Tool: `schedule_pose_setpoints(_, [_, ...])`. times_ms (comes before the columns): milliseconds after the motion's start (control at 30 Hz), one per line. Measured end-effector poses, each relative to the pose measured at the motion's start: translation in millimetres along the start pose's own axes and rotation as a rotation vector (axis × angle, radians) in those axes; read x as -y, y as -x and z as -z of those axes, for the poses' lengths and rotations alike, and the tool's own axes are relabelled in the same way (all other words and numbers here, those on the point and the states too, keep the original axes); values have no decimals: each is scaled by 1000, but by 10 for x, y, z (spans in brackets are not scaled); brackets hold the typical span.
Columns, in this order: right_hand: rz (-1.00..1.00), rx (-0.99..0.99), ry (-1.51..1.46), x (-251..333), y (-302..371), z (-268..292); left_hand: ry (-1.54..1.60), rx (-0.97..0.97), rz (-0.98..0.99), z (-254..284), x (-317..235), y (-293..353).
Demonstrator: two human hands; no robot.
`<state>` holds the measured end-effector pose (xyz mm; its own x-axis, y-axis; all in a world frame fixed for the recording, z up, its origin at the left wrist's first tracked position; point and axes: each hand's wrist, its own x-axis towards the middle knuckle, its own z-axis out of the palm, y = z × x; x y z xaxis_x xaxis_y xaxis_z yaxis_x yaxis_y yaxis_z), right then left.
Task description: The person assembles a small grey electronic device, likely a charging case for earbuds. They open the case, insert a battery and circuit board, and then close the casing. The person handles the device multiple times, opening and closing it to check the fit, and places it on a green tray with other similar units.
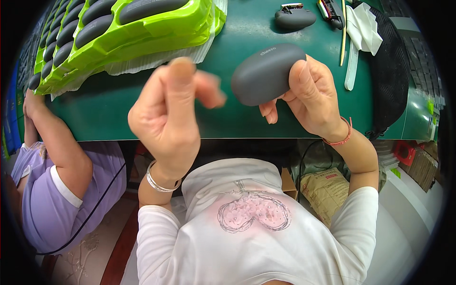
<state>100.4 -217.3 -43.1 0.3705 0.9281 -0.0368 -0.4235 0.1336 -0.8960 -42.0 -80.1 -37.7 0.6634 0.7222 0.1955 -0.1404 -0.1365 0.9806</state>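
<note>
My right hand (pixel 316 97) grips a smooth dark grey oval case (pixel 266 73) by its right end, the thumb on the near face and the other fingers behind it. Small lettering runs along the upper edge of the case. To its left, my left hand (pixel 166 109) is raised over the table's near edge with nothing visible in it. Its thumb points up and a finger, smeared by motion, stretches toward the case without touching it. A bright green moulded tray (pixel 156 42) at the far left holds several similar dark oval pieces.
On the green table (pixel 218 126), an opened dark case (pixel 295 19) lies at the far side beside another with inner parts showing (pixel 331 13). Right of them are a thin wooden stick (pixel 343 35), a pale flat tool (pixel 351 69), white cloth (pixel 365 29) and black mesh bag (pixel 389 80). Another person's arm (pixel 64 137) reaches in at left.
</note>
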Motion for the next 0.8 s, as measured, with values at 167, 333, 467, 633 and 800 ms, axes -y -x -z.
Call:
schedule_pose_setpoints(167, [-100, 22, -58, 29, 1, 29, 95, 195, 1, 219, 50, 86])
schedule_pose_setpoints(333, [-186, 40, -59, 61, -13, -8, -93, 170, -197, -6, 46, 96])
schedule_pose_setpoints(467, [-189, 40, -41, 16, -3, -14, -465, 254, -419, -25, 34, 82])
schedule_pose_setpoints(633, [-166, 119, -119, -35, 27, 21, -588, 245, -557, -3, 47, 67])
schedule_pose_setpoints(800, [-158, 134, -76, 1, 18, -27, -575, 226, -576, 5, 62, 50])
